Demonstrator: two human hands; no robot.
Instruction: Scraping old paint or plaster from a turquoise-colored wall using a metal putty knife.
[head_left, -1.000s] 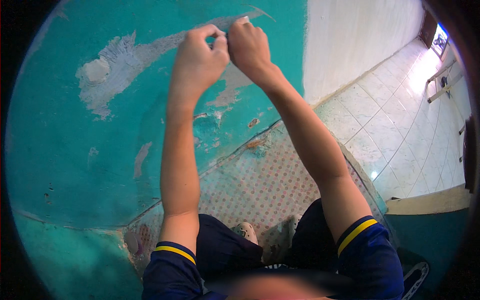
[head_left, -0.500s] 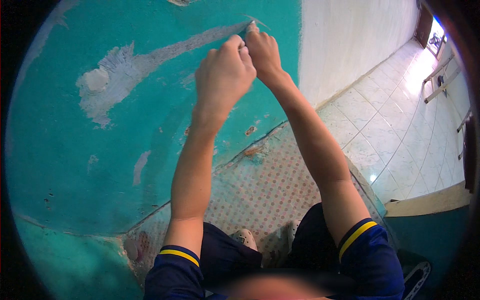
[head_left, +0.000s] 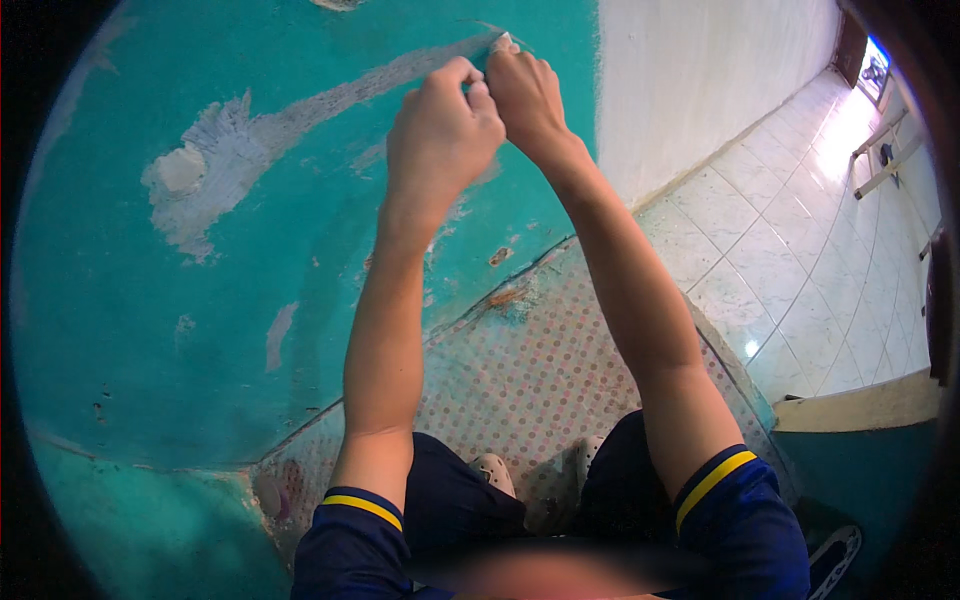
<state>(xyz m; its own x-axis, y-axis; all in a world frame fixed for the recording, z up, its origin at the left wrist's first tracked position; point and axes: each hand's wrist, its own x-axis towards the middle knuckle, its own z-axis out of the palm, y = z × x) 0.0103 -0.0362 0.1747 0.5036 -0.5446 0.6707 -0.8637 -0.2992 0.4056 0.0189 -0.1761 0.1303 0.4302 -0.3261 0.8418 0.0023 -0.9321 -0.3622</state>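
Observation:
Both arms reach up to a teal painted wall (head_left: 330, 240). My left hand (head_left: 440, 130) is closed, thumb against curled fingers; what it holds, if anything, is hidden. Just right of it, my right hand (head_left: 527, 98) is also closed, with its knuckles up. A whitish tip shows at its index finger, near the upper end of a long grey plaster strip (head_left: 355, 90). Whether that tip is a coated finger or a small held piece, I cannot make out. The strip slants down left into a wide pale plaster patch (head_left: 225, 150) with a round white lump (head_left: 182, 170).
A white wall section (head_left: 660, 100) adjoins the teal on the right. Below lies dotted floor tile (head_left: 520, 370), with my shoes (head_left: 495, 473) on it. Glossy white tiles (head_left: 740, 250) lead toward a bright doorway (head_left: 873, 70). A ladder-like frame (head_left: 885, 165) stands at the right.
My left hand has shifted slightly left, its thumb and index finger now showing a small gap. The right hand has moved up a little along the wall, still closed.

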